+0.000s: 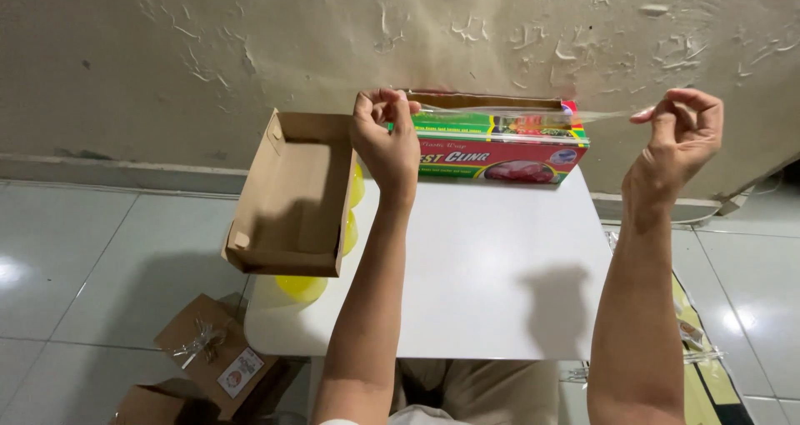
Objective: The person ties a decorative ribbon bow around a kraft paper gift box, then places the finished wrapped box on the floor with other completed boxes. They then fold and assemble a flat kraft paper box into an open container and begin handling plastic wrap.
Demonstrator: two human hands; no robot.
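both hands are up over the far edge of the white counter [492, 283], stretching a clear film [533, 113] out of the long red and green wrap box [500, 146] that stands against the wall. the left hand [385, 142] has its fingers closed in a pinch on the film's left end, just in front of the box; the right hand [679, 137] pinches the other end with fingers closed, well out past the box's right end. the sheet looks drawn out and taut but, as far as i can judge, not yet torn free. an open brown cardboard tray [292, 196] sits at the counter's left edge, overhanging it, with yellow round things [302, 287] under it. the middle of the counter is bare, so there is room below the hands. more cartons [208, 350] lie on the tiled floor to the left.
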